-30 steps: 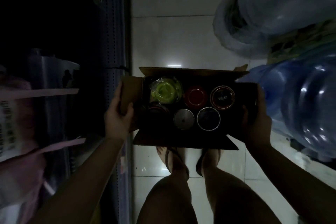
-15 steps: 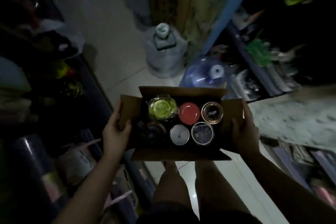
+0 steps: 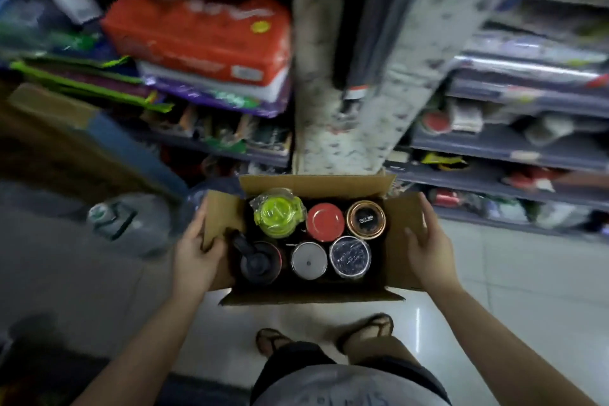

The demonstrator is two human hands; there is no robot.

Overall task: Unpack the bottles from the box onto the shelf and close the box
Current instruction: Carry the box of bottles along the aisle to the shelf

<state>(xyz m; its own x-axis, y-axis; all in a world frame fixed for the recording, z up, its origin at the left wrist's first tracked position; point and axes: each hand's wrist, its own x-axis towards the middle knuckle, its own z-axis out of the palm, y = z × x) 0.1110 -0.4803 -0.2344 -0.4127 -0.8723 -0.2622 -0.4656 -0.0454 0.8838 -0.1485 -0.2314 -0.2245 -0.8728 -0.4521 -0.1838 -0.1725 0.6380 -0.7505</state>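
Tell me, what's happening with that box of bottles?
A person is standing in a shop aisle, carrying an open cardboard box in both hands. The left hand grips the left flap and the right hand presses flat against the right flap. Six bottles stand inside, seen from the top, among them one with a green lid and one with a red lid. None has been taken out yet. Crowded shelves are right ahead.

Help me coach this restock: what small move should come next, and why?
Probably set the box down on the floor. Both the left hand and right hand are holding its side flaps, and all six bottles, like the red-lidded one, remain inside, so no hand is free to unpack.
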